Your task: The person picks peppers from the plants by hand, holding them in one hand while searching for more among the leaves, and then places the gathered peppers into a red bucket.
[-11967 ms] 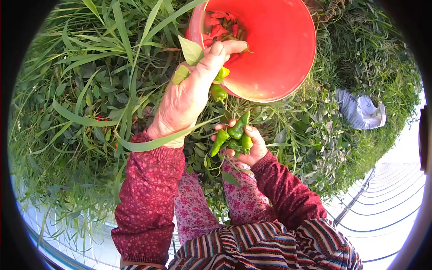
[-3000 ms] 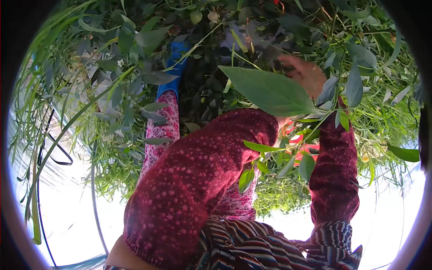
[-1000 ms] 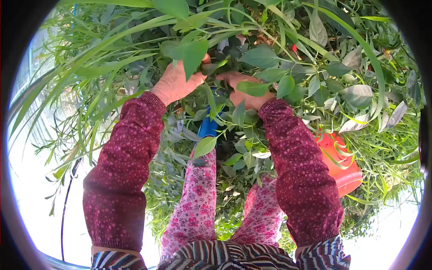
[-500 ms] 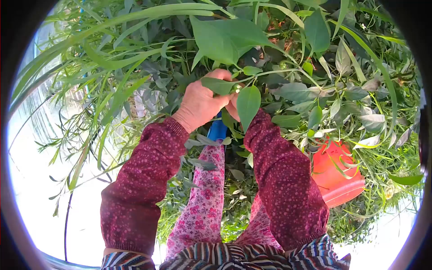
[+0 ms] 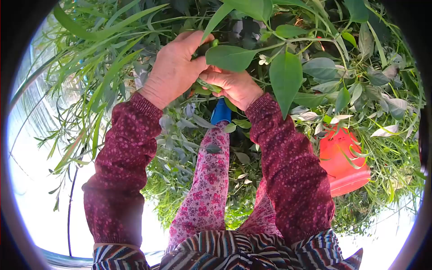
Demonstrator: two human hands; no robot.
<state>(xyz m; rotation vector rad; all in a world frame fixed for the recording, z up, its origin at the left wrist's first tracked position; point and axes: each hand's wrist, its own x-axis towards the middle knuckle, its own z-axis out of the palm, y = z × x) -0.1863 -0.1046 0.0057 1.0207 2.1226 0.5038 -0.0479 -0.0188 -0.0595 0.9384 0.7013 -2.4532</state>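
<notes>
peppers in hands, red bucket, contents hidden

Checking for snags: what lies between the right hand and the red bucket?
Between the right hand and the red bucket, the head view shows the maroon sleeve and, beyond it, leaves.

Matt, printed cloth is seen in the sleeves at 8 and 4 o'clock, gathered into rough creases. Thinner-looking matt floral cloth is shown by the trousers at 6 o'clock, with striped woven-looking cloth in the shirt below. Smooth plastic with a soft sheen is presented by the red bucket, between 3 and 4. Near centre, towards 12, a smooth finish is shown by the blue boot and a glossy skin by the green peppers.
</notes>
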